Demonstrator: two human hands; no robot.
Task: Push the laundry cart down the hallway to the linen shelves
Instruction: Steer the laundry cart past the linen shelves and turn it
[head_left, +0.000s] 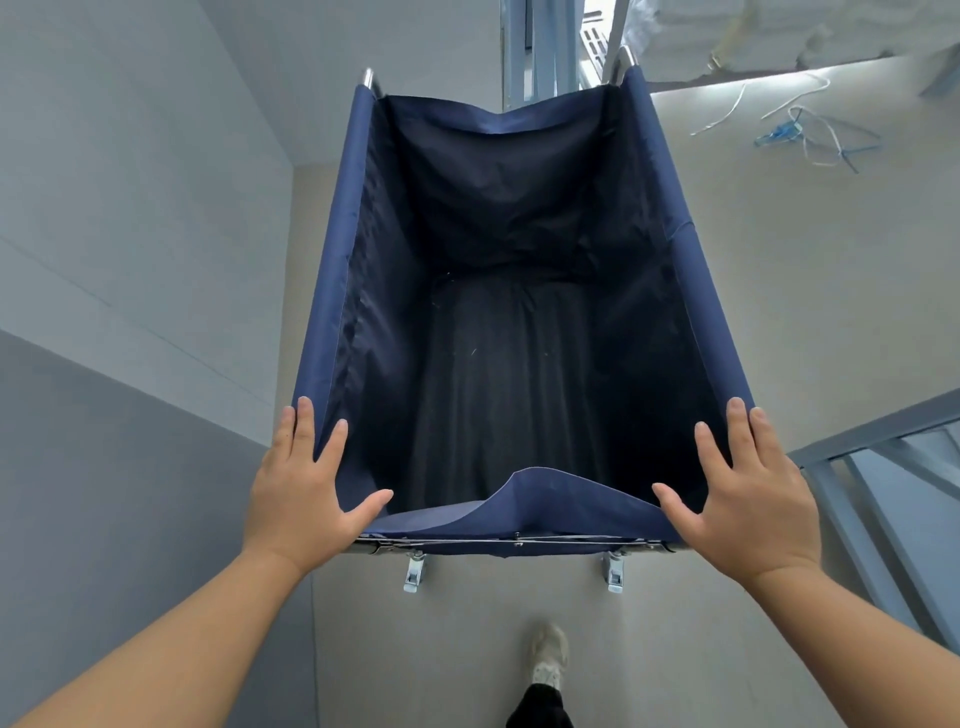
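A laundry cart (332, 291) with a dark blue fabric bag on a metal frame fills the middle of the head view, and its bag holds nothing. My left hand (304, 488) lies flat on the near left corner of the rim, fingers spread. My right hand (748, 493) rests the same way on the near right corner. Neither hand wraps around the frame. Two caster brackets (415, 571) show under the near edge. Stacked white linen (727, 36) sits on shelving at the upper right, beyond the cart's far end.
A grey and white wall (130, 260) runs close along the left of the cart. A grey metal railing (883, 493) stands at the right. Loose white and blue cords (805, 135) lie on the floor at the far right. My foot in a white shoe (548, 660) is behind the cart.
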